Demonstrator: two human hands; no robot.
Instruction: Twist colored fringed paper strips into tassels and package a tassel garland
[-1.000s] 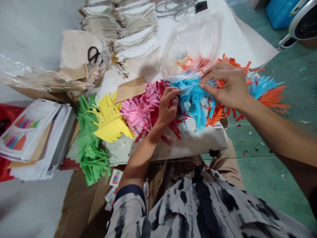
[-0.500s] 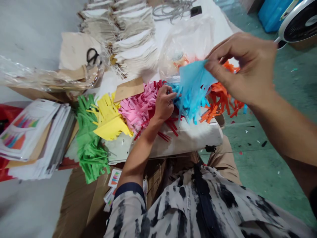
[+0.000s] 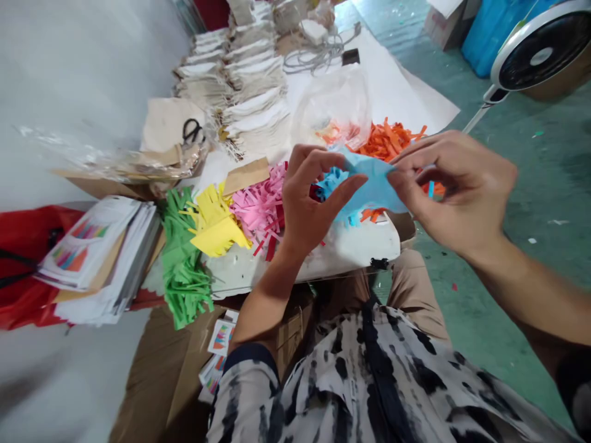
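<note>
A light-blue piece of fringed tissue paper point(image 3: 376, 184) is held up between my two hands above the table's near edge. My right hand point(image 3: 462, 191) pinches its right side between thumb and fingers. At its left side is my left hand point(image 3: 311, 191), thumb and index finger on the paper. More blue fringe point(image 3: 331, 181) lies behind my left hand. Along the table edge sit pink fringe point(image 3: 256, 203), yellow fringe point(image 3: 217, 224) and green fringe point(image 3: 182, 258). Dark red strips point(image 3: 271, 247) show beside my left forearm, and orange fringe point(image 3: 385, 140) lies beyond the held paper.
A clear plastic bag point(image 3: 335, 101) rests behind the fringe. Stacked cream bundles with strings point(image 3: 258, 92) fill the table's back left. Black-handled scissors point(image 3: 191, 130), a brown card point(image 3: 247, 175) and printed sheets point(image 3: 92, 246) are at left. A fan point(image 3: 540, 58) stands at right.
My left hand has come up from the dark red and blue fringe to the blue tissue paper. My right hand has lowered it slightly, and the view has shifted.
</note>
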